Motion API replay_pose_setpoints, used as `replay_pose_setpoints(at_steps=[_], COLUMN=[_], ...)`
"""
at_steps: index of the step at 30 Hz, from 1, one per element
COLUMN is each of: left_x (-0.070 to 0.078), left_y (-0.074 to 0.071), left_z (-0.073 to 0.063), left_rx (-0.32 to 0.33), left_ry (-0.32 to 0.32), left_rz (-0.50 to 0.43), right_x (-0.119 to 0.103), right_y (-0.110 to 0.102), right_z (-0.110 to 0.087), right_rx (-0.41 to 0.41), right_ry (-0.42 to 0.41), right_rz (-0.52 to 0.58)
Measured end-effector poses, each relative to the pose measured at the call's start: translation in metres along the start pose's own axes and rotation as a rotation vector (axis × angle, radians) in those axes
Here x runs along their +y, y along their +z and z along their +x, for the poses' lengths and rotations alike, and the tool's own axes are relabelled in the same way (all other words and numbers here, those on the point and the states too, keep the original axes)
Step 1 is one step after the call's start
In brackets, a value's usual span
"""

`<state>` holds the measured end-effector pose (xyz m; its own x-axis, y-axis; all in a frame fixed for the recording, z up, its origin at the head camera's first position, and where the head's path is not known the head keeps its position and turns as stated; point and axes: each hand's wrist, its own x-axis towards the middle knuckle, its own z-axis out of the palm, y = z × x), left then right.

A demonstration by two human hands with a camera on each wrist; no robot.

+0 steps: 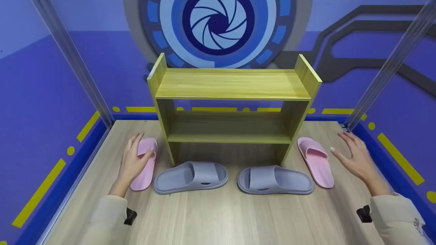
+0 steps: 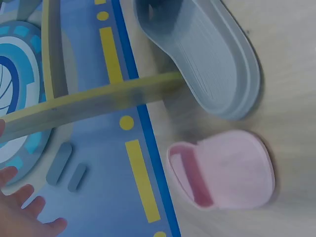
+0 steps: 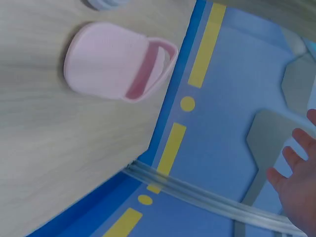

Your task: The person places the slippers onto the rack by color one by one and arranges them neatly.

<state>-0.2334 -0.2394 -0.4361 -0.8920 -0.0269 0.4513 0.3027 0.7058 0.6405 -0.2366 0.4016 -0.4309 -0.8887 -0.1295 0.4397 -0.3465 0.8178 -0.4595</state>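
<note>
My left hand (image 1: 131, 163) hovers in the air over the left pink slipper (image 1: 145, 175), hiding part of it. Its fingers are spread and hold nothing; the left wrist view shows that pink slipper (image 2: 237, 170) lying apart from the hand (image 2: 22, 210). To the right of the other pink slipper (image 1: 322, 168) is my right hand (image 1: 357, 160), raised, with fingers apart and nothing in them. Between the pink slippers lie two grey slippers, the left one (image 1: 206, 173) with its toe pointing right and the right one (image 1: 262, 178) with its toe pointing left.
A wooden two-tier rack (image 1: 231, 83) stands behind the slippers, its shelves bare. Blue patterned walls (image 1: 81, 75) enclose the wooden tabletop (image 1: 211, 221) at the back and sides. Metal posts (image 1: 391, 64) rise at the back corners.
</note>
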Motion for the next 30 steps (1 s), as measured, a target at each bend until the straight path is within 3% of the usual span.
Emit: replay_pose_setpoints(at_steps=[4, 7, 11, 14, 20, 22, 24, 30], left_x=[0.002, 0.005, 0.024, 0.033, 0.011, 0.012, 0.012, 0.015], left_y=[0.003, 0.006, 0.006, 0.007, 0.026, 0.029, 0.032, 0.039], left_z=[0.000, 0.000, 0.000, 0.002, 0.012, 0.014, 0.016, 0.023], left_rx=[-0.040, -0.067, -0.088, -0.093, -0.082, -0.067, -0.048, -0.034], left_ry=[-0.068, -0.106, -0.163, -0.200, -0.218, -0.223, -0.224, -0.258], left_rz=[-0.117, -0.245, -0.383, -0.406, -0.421, -0.449, -0.484, -0.531], right_x=[-0.006, -0.009, -0.012, -0.020, -0.036, -0.038, -0.040, -0.018], right_y=[0.013, 0.023, 0.040, 0.054, 0.078, 0.085, 0.091, 0.120], right_z=[0.001, -0.002, -0.006, -0.008, -0.015, -0.017, -0.019, -0.022], right_rx=[-0.015, -0.059, -0.106, -0.126, -0.239, -0.289, -0.339, -0.440], right_ry=[-0.034, -0.005, 0.033, 0.037, 0.002, -0.005, 0.012, 0.002], right_rz=[0.074, 0.141, 0.250, 0.305, 0.367, 0.389, 0.378, 0.264])
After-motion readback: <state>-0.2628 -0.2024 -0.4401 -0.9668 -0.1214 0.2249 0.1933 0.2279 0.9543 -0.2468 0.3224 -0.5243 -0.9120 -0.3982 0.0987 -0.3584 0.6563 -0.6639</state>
